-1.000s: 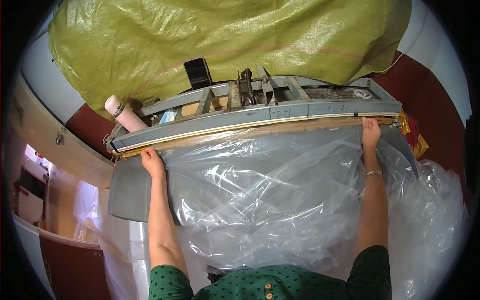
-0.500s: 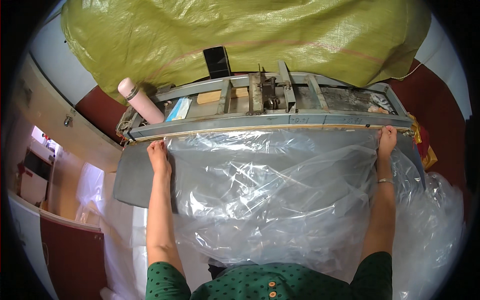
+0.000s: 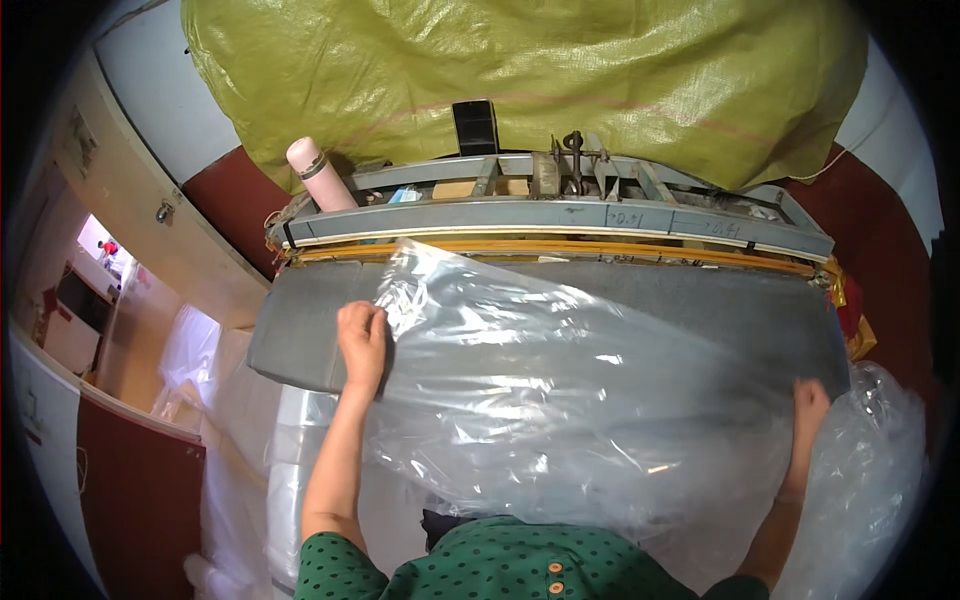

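Observation:
A wide sheet of clear plastic film (image 3: 560,380) is spread over a grey padded board (image 3: 690,300). My left hand (image 3: 362,345) is closed on the film near its left edge, and a corner of the film stands up beyond my fingers. At the right end of the board my right hand (image 3: 810,400), slightly blurred, is closed at the film's right edge. Beyond the board runs a bar-type sealing machine with a grey metal frame (image 3: 480,217). Orange strips (image 3: 600,250) show in the gap beneath its bar.
A pink flask (image 3: 322,178) and a black phone (image 3: 475,128) are at the machine's back. Yellow-green woven sheeting (image 3: 560,70) hangs behind. More clear film (image 3: 870,470) bunches at the right. A door (image 3: 165,190) stands at the left.
Both hands have drawn back toward me from the machine, bringing the film's far edge away from the bar. The bar now sits higher, exposing the orange strips.

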`<action>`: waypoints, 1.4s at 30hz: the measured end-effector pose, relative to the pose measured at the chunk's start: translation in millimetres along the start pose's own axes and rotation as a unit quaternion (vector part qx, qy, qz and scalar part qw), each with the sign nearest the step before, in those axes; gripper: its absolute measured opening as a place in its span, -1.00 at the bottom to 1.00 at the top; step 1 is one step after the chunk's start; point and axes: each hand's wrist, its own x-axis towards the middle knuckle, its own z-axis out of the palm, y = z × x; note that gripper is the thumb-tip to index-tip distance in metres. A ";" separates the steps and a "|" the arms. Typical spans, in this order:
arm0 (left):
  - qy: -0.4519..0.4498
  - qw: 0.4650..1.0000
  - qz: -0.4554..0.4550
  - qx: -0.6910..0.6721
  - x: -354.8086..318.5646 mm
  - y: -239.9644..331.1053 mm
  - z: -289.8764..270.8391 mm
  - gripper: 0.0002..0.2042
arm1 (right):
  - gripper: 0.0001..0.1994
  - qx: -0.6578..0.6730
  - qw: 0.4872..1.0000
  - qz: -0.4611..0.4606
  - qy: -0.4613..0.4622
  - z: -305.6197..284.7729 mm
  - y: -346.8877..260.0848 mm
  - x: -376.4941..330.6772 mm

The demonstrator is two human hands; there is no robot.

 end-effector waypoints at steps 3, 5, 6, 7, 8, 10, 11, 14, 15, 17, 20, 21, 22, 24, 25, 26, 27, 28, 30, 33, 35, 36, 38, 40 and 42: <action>-0.056 0.983 0.003 -0.173 -11.8 32.1 15.0 -0.98 | -0.86 -0.039 0.981 -0.013 -0.192 -23.6 105.5 -95.7; -0.102 0.963 0.022 -0.247 -17.1 63.2 21.9 -0.98 | -0.85 -0.152 0.926 -0.035 -0.345 -36.9 129.0 -119.8; -0.138 0.929 -0.021 -0.343 -21.2 75.2 27.1 -0.97 | -0.85 -0.240 0.884 -0.041 -0.399 -40.1 126.1 -123.8; -0.171 0.908 -0.043 -0.379 -24.0 86.8 28.8 -0.97 | -0.85 -0.322 0.832 -0.048 -0.449 -40.4 110.0 -124.3; -0.201 0.886 -0.065 -0.413 -26.5 97.6 27.6 -0.97 | -0.85 -0.367 0.823 -0.045 -0.431 -34.5 83.6 -106.3; -0.192 0.903 0.013 -0.385 -31.6 117.7 32.6 -0.98 | -0.91 -0.341 0.883 -0.123 -0.296 -24.8 -1.2 -60.5; -0.199 0.909 -0.012 -0.366 -33.0 137.8 27.8 -0.98 | -0.89 -0.218 0.936 -0.132 -0.241 -23.8 -80.8 -36.5; -0.205 0.928 0.019 -0.310 -43.5 160.4 27.6 -0.96 | -0.88 0.115 0.923 -0.230 -0.285 -5.2 -237.8 8.0; -0.188 0.933 0.041 -0.304 -47.5 163.2 29.1 -0.96 | -0.84 0.157 0.902 -0.219 -0.336 5.4 -277.2 13.6; -0.157 0.939 0.083 -0.294 -55.1 168.4 36.5 -0.95 | -0.58 0.273 0.870 -0.258 -0.319 47.9 -334.3 10.5; -0.124 0.957 0.115 -0.235 -63.1 176.8 43.7 -0.93 | -0.57 0.271 0.885 -0.324 -0.198 124.8 -386.5 -10.7; -0.164 0.953 0.086 -0.240 -62.7 183.1 38.2 -0.92 | -0.61 0.263 0.889 -0.331 -0.175 147.2 -396.0 -15.8; -0.139 0.958 0.136 -0.212 -59.8 182.6 31.8 -0.90 | -0.67 0.272 0.886 -0.321 -0.197 159.3 -401.4 -17.2; -0.089 0.959 0.227 -0.145 -52.0 171.5 14.7 -0.83 | -0.83 0.387 0.864 -0.225 -0.231 179.5 -401.1 -16.3; -0.094 0.964 0.241 -0.066 -42.1 158.5 -1.5 -0.58 | -0.85 0.427 0.858 -0.175 -0.227 176.3 -392.6 -10.0; -0.107 0.974 0.195 -0.039 -34.2 141.2 -16.3 -0.33 | -0.86 0.468 0.845 -0.125 -0.225 171.8 -385.3 -4.6; -0.115 0.984 0.119 -0.061 -27.2 126.7 -33.7 -0.27 | -0.87 0.507 0.832 -0.079 -0.211 159.2 -379.1 2.7; -0.178 0.977 0.058 -0.099 -25.6 100.6 -45.5 -0.27 | -0.88 0.541 0.818 -0.032 -0.194 140.5 -368.5 13.7; -0.437 0.868 -0.112 -0.209 -36.9 49.9 -69.1 -0.51 | -0.88 0.532 0.843 -0.015 -0.070 112.9 -337.7 38.9; -0.598 0.801 -0.028 0.002 -79.5 23.9 -94.0 -0.85 | -0.75 0.467 0.883 0.012 0.051 81.7 -259.4 89.8; -0.580 0.808 -0.017 0.097 -116.2 -21.2 -115.0 -0.87 | -0.70 0.323 0.944 -0.014 0.065 74.8 -206.1 114.8; -0.550 0.828 -0.042 0.105 -117.7 -48.5 -118.9 -0.85 | -0.71 0.316 0.947 -0.010 0.048 73.8 -167.3 126.6; -0.467 0.852 -0.061 0.230 -104.9 -102.3 -140.7 -0.82 | -0.72 0.268 0.963 -0.006 0.020 85.5 -110.5 129.6; -0.289 0.897 -0.085 0.322 -48.4 -117.8 -176.9 -0.83 | -0.72 0.163 0.986 0.013 0.023 98.1 -80.3 119.7; -0.034 0.945 -0.074 0.318 17.3 -126.6 -206.4 -0.87 | -0.72 0.140 0.989 0.028 0.024 120.7 -49.1 116.7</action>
